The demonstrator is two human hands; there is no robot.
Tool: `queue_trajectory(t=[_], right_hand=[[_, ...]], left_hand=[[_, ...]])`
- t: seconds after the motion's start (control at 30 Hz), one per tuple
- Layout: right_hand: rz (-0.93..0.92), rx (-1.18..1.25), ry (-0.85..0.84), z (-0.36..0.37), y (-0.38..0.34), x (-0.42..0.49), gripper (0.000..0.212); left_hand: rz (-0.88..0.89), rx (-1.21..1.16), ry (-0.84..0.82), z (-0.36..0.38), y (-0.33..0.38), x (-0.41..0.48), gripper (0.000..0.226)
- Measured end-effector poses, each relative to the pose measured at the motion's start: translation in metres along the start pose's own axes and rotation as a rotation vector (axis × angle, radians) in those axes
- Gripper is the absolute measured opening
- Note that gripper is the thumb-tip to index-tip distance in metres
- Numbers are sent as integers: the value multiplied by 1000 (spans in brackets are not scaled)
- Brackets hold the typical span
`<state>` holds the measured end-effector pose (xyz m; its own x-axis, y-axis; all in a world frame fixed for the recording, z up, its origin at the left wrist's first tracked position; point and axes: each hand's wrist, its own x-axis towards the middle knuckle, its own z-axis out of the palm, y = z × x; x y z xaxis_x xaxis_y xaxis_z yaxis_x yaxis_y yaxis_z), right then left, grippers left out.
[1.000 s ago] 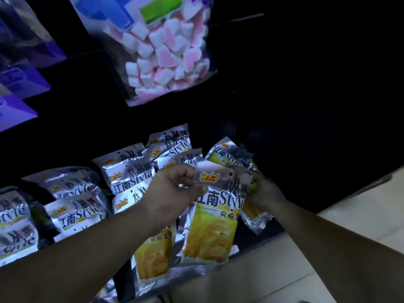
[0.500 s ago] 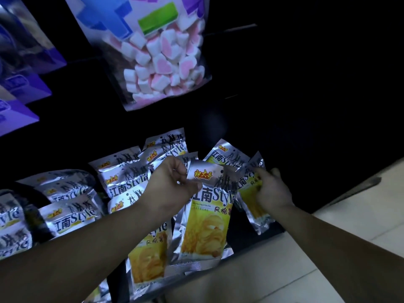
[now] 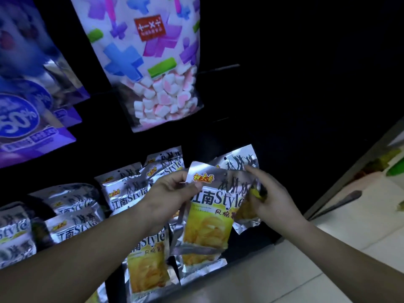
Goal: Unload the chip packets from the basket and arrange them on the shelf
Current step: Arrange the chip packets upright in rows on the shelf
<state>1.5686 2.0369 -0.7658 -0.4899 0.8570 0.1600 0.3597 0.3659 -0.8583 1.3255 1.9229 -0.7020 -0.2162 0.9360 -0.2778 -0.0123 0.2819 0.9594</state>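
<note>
A silver and yellow chip packet [image 3: 209, 215] hangs upright in front of the dark bottom shelf [image 3: 244, 252]. My left hand [image 3: 168, 193] pinches its top left corner between thumb and fingers. To its right, my right hand [image 3: 269, 197] grips a second chip packet [image 3: 240, 162], whose silver top stands above my fingers. Several more of the same packets [image 3: 124, 193] lie in overlapping rows on the shelf to the left and below my hands. No basket is in view.
A big marshmallow bag [image 3: 157, 68] hangs right above the chip rows. Purple snack bags [image 3: 26, 123] fill the upper left. Pale floor tiles [image 3: 328, 248] lie to the right, with green and yellow items [image 3: 393, 165] at the right edge.
The camera has tilted up, showing more of the marshmallow bag. My right hand has drawn its packet closer to the packet in my left hand. My left hand's pinch is unchanged.
</note>
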Motion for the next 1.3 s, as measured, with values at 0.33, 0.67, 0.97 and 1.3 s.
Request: queue_trajectory(t=[0.33,0.67,0.97,1.3], right_hand=[[-144,262,-195,13,-40,-24,88],[-10,380,-44,12,-77,-7,76],[34,228,-32,27,-63,7,51],[7,151,-250,4,-60,12,53]], left_hand=[[-93,-281,53,-6,7,-1,21],[12,-177,193,-4,-4,-3,23],[66,-150,279,5,-1,-2,27],[26,461,-61,-8,-6,-23,11]])
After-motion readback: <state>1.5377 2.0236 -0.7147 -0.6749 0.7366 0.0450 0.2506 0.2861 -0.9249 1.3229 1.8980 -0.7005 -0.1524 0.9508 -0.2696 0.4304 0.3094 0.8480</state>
